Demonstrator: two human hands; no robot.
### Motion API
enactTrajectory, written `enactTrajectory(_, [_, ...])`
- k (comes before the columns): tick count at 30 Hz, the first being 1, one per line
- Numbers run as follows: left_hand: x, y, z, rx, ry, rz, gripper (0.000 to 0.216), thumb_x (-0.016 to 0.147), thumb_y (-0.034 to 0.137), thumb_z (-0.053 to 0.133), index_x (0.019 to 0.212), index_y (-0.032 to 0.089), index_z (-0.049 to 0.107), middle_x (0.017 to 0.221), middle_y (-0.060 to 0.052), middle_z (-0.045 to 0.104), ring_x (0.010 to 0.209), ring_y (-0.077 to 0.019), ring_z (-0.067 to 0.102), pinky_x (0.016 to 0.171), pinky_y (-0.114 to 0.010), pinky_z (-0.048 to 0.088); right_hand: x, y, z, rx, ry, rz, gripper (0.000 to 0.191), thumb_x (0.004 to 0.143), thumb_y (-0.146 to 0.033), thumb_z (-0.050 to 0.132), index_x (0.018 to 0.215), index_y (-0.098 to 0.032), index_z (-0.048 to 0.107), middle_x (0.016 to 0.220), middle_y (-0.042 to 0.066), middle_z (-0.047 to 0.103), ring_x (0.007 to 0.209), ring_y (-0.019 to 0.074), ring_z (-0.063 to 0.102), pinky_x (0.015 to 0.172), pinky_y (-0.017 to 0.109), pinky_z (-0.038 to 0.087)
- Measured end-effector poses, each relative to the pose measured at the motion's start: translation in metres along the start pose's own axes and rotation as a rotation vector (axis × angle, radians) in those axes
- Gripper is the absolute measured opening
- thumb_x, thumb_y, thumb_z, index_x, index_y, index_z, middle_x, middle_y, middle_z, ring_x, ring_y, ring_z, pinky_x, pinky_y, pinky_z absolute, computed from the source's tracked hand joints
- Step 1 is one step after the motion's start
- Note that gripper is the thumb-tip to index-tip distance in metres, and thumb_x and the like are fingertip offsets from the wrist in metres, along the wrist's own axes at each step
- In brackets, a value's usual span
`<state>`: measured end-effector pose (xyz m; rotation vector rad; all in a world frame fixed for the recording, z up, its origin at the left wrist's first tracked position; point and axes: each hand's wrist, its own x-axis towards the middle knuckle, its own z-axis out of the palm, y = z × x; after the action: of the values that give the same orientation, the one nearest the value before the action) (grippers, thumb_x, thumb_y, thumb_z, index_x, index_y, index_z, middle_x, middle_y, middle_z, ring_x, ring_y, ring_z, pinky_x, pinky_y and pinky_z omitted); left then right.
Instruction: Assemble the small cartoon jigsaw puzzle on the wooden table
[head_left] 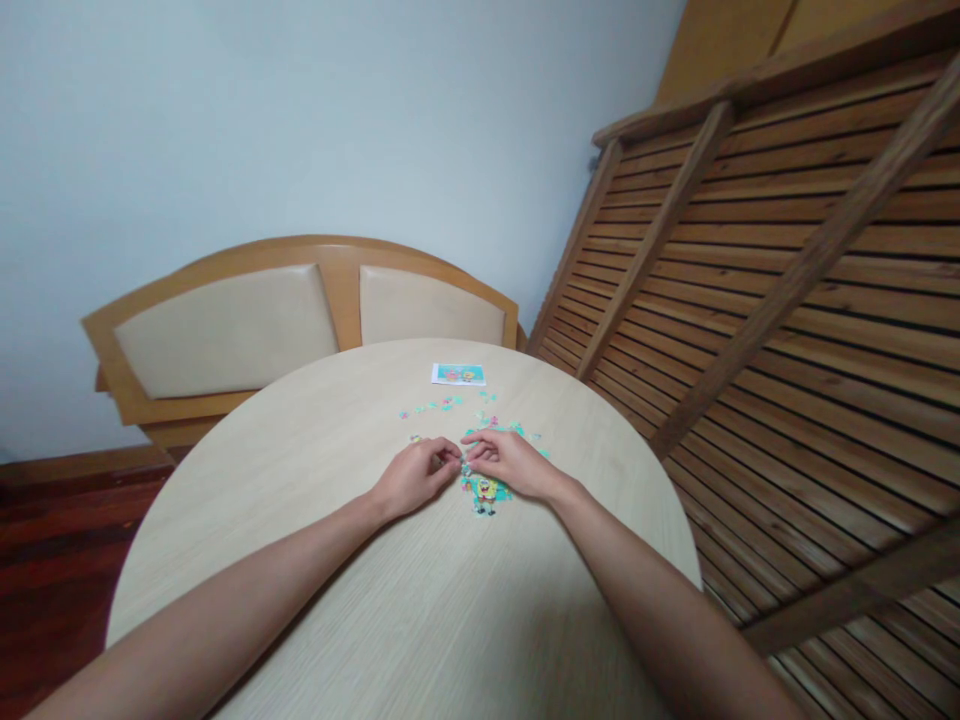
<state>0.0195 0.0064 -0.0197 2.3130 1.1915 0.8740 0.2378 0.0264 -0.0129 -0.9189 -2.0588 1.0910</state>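
Observation:
Above the round table, my left hand (421, 474) is closed in a pinch, and whatever lies between its fingertips is too small to make out. Facing it, my right hand (514, 462) has its index finger stretched forward and its thumb apart from it, the other fingers curled. Small colourful jigsaw puzzle pieces (466, 470) show in the narrow gap between the two hands. A partly joined section with a yellow cartoon figure (487, 489) lies just below my right hand, which hides part of the turquoise pieces (517, 430) behind it.
Loose puzzle pieces (448, 402) lie scattered farther back on the pale round table (337, 420). Behind them is a picture card (459, 374) with two cartoon figures. A padded headboard (232, 330) stands beyond the table, and a slatted wooden frame (750, 300) leans at the right.

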Motion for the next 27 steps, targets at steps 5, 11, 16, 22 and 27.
enactTrajectory(5, [-0.0002,-0.0022,0.0011,-0.008,-0.004,0.009,0.018,0.092,0.031,0.057,0.103,0.021,0.067,0.093,-0.003,0.073,0.085,-0.0189,0.067,0.077,-0.028,0.048,0.0006,0.0004,0.0022,-0.002,-0.011,0.010,0.046,0.086,-0.028,0.067,0.130,-0.016,0.060,0.098,0.008,0.074,0.090,0.0192,0.070,0.085,0.034,0.055])
enactTrajectory(11, [0.0001,-0.0049,0.0031,0.013,-0.006,0.000,0.019,0.092,0.030,0.057,0.106,0.021,0.066,0.091,-0.003,0.072,0.083,-0.0186,0.066,0.074,-0.027,0.048,0.0008,0.0009,0.0051,-0.026,-0.013,0.001,0.055,0.087,-0.025,0.064,0.139,-0.013,0.052,0.101,0.009,0.075,0.094,0.0202,0.071,0.090,0.035,0.054])
enactTrajectory(16, [0.0003,-0.0044,0.0034,0.073,-0.013,0.008,0.018,0.092,0.030,0.056,0.105,0.021,0.066,0.089,-0.002,0.072,0.083,-0.0190,0.065,0.073,-0.027,0.047,0.0019,0.0045,0.0060,-0.036,-0.018,0.002,0.061,0.086,-0.023,0.063,0.144,-0.012,0.047,0.105,0.011,0.076,0.097,0.0214,0.071,0.092,0.038,0.054])
enactTrajectory(22, [-0.0004,-0.0031,0.0021,0.133,-0.021,0.009,0.018,0.093,0.029,0.056,0.103,0.022,0.068,0.090,-0.003,0.071,0.086,-0.0204,0.065,0.076,-0.029,0.047,0.0022,0.0071,0.0052,-0.053,-0.027,-0.008,0.059,0.088,-0.024,0.062,0.144,-0.012,0.048,0.108,0.012,0.075,0.101,0.0226,0.071,0.094,0.040,0.054])
enactTrajectory(27, [-0.0003,-0.0019,-0.0005,0.175,-0.020,0.011,0.016,0.092,0.027,0.057,0.102,0.022,0.069,0.092,-0.005,0.071,0.091,-0.0223,0.064,0.079,-0.032,0.048,0.0010,0.0035,0.0010,-0.086,-0.030,-0.032,0.057,0.088,-0.022,0.060,0.143,-0.015,0.049,0.108,0.010,0.076,0.099,0.0204,0.071,0.091,0.036,0.055])
